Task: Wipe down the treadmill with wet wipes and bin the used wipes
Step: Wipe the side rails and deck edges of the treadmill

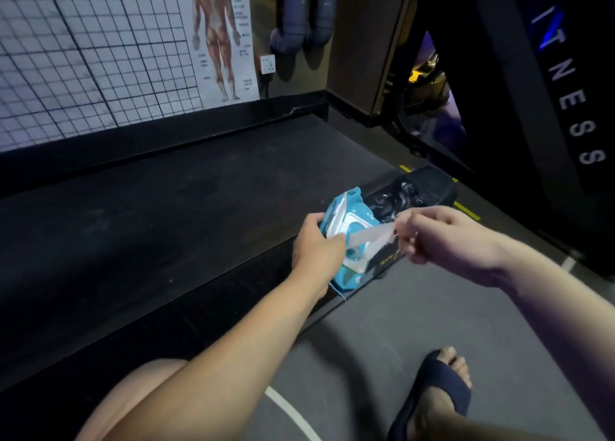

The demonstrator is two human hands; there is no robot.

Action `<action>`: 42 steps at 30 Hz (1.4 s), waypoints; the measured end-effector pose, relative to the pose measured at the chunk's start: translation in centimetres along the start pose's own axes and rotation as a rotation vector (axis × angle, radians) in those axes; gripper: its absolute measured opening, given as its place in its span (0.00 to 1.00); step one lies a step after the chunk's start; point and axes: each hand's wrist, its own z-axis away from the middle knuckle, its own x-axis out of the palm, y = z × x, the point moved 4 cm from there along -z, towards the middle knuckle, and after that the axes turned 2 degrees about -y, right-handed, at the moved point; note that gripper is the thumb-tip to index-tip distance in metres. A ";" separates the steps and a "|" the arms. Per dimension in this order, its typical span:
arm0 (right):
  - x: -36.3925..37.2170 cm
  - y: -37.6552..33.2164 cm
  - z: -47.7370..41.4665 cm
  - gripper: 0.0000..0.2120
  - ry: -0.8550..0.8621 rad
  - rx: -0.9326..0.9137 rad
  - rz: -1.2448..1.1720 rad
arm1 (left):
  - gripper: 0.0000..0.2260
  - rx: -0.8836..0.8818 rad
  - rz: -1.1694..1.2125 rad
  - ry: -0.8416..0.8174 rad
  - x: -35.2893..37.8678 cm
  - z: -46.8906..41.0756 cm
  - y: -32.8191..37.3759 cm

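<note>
My left hand (pixel 316 244) grips the pack (pixel 342 207); my right hand (pixel 446 237) pinches a wipe (pixel 369 237), seemingly half out. Next I tug it free, pack held steady.

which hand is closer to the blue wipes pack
Left. The left hand grips the blue wipes pack at its left edge. The right hand is off to the pack's right, not touching it, pinching the wipe that stretches from its opening.
</note>
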 end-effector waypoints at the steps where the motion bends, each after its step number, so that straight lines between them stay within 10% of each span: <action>1: 0.0 -0.2 0.0 0.09 0.018 -0.014 -0.042 | 0.14 -0.001 0.007 0.024 -0.7 -0.4 0.0; 7: -0.5 -3.5 -0.1 0.12 0.130 -0.216 -0.450 | 0.15 -0.078 0.051 0.176 -4.9 -2.1 0.2; 22: 11.6 4.6 -2.5 0.17 0.252 0.124 -0.216 | 0.17 -0.134 0.281 0.262 -17.6 0.8 0.6; 29: 17.5 3.0 -3.8 0.05 0.470 -0.156 0.121 | 0.18 -0.203 0.416 0.379 -25.3 3.4 -3.3; 36: 30.8 9.1 -2.4 0.19 -0.179 -0.377 0.631 | 0.21 -0.156 0.539 0.453 -29.7 3.4 -3.6; 42: 28.4 7.3 -1.4 0.13 0.103 -0.348 0.452 | 0.19 -0.170 0.534 0.419 -30.6 1.8 -2.7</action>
